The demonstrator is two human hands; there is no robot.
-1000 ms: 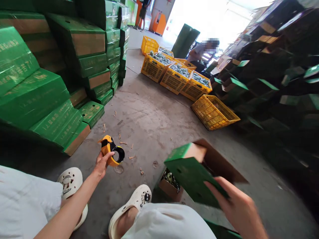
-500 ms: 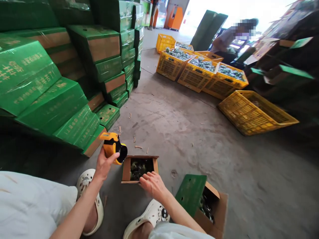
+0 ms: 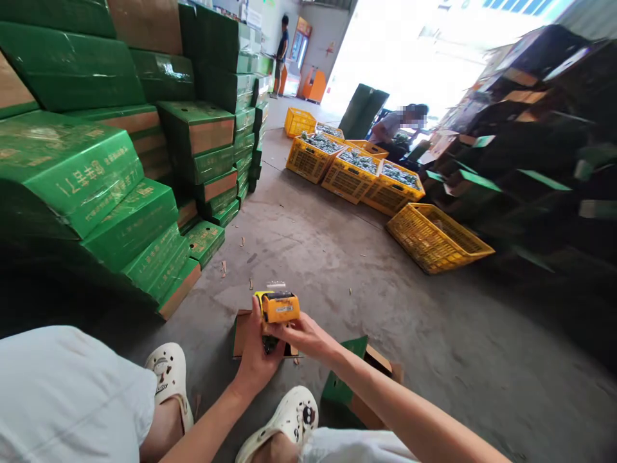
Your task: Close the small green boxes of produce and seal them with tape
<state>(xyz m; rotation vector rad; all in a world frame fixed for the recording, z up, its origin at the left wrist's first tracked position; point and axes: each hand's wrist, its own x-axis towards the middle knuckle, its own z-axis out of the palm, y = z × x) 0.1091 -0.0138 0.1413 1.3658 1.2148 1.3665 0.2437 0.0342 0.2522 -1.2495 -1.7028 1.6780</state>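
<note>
An orange and black tape dispenser [image 3: 280, 308] is held in front of me above the small open carton [image 3: 240, 334], with a clear strip showing at its far edge. My left hand [image 3: 255, 357] is wrapped round its left side, the thumb and fingers partly hidden. From the right, my right hand [image 3: 306, 334] closes on its lower right edge, fingertips curled under it. Dark, shiny contents show in the carton below, mostly covered by my hands. Behind my right forearm stands a second open carton [image 3: 366, 411] with a green lid flap [image 3: 344, 379].
Green cartons [image 3: 96, 173] are stacked high on the left. Yellow crates [image 3: 351, 173] filled with greyish-green produce stand ahead, near a seated person [image 3: 385, 128]. A tilted yellow crate [image 3: 438, 241] is at right. Another person [image 3: 281, 58] stands far back. My clogs [image 3: 168, 373] flank the carton.
My left hand has brought the tape dispenser rightward over the carton and turned it. My right hand has left the carton's edge and taken hold of the dispenser. The camera view has tilted up.
</note>
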